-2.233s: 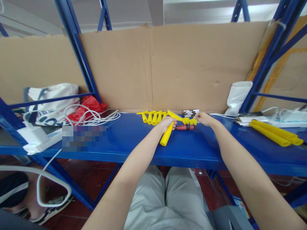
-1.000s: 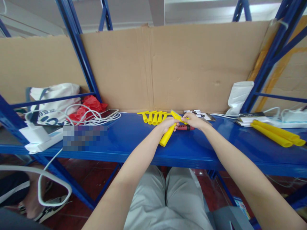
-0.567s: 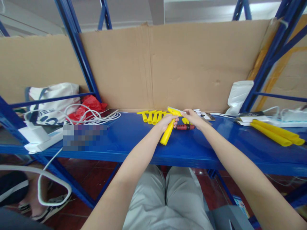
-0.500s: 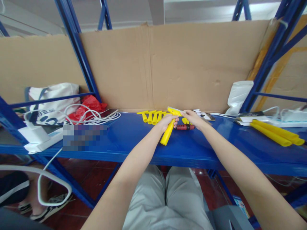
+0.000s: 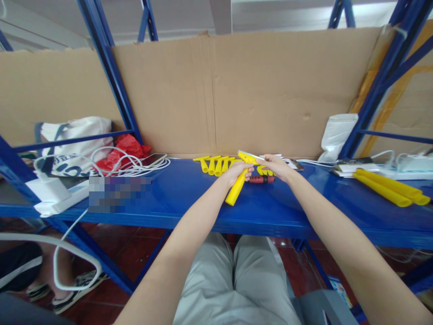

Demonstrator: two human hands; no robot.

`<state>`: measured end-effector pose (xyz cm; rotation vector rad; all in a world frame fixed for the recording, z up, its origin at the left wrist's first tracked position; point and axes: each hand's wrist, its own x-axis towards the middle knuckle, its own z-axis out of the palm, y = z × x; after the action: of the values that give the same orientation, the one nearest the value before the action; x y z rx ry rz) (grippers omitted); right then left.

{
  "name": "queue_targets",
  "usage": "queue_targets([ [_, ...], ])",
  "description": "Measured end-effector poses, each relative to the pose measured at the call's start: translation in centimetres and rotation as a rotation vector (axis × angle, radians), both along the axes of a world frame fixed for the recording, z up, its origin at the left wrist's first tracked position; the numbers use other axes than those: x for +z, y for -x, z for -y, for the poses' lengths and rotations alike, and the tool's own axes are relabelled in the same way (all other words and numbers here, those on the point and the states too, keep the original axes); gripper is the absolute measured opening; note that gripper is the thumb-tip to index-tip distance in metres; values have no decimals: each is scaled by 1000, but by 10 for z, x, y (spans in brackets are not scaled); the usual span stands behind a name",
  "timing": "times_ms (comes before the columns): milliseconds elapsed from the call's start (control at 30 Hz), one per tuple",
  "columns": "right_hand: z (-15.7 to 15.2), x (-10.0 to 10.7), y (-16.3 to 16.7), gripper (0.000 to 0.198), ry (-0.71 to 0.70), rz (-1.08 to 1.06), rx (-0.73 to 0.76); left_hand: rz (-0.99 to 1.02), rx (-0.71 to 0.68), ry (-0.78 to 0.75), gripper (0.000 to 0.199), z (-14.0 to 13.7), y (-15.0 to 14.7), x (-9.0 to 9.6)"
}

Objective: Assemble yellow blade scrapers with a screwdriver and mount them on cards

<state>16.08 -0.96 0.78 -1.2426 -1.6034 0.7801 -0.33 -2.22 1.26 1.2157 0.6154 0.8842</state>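
My left hand [image 5: 239,173] is closed round the yellow tubular handle of a scraper [image 5: 236,193], just below its crosswise head. The handle slants down toward the shelf's front edge. A pale, thin strip like a blade [image 5: 253,155] lies along the head. At the head's right end, my right hand [image 5: 276,167] pinches the strip or the head; which of them cannot be made out. Under and between the hands lies a red and black screwdriver handle [image 5: 262,179]. Small yellow pieces [image 5: 264,171] sit behind it, partly covered by my right hand.
Several yellow T-shaped scraper bodies [image 5: 218,166] stand in a row at the back. Long yellow tubes [image 5: 385,188] lie at right by a white power strip [image 5: 416,168]. White cables [image 5: 135,166], a red bag [image 5: 126,151] and a cloth bag [image 5: 79,146] occupy the left. Cardboard [image 5: 270,90] walls the back.
My right hand has shifted slightly right, and the scraper's head a little with it. My left hand keeps its grip. The foot of another person at lower left has moved slightly right.
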Motion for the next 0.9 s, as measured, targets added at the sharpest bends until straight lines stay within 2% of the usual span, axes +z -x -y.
queue_targets([
  [233, -15, -12, -1, 43, -257, 357, -142, 7, 66, 16, 17, -5, 1, -2],
  [367, -14, -11, -4, 34, -297, 616, -164, 17, 158, 59, 20, -9, 1, -3],
  [467, -9, -5, -10, 29, -225, 760, -145, 20, 241, 97, 23, -12, 2, -3],
  [633, -4, -1, -22, 41, 48, 932, 140, 29, 361, 135, 24, -14, 3, -3],
  [733, -5, -1, -25, 41, 59, 953, 215, 41, 390, 141, 24, -15, 3, -4],
  [900, -5, -2, -26, 37, 35, 927, 244, 32, 407, 142, 23, -17, 2, -5],
])
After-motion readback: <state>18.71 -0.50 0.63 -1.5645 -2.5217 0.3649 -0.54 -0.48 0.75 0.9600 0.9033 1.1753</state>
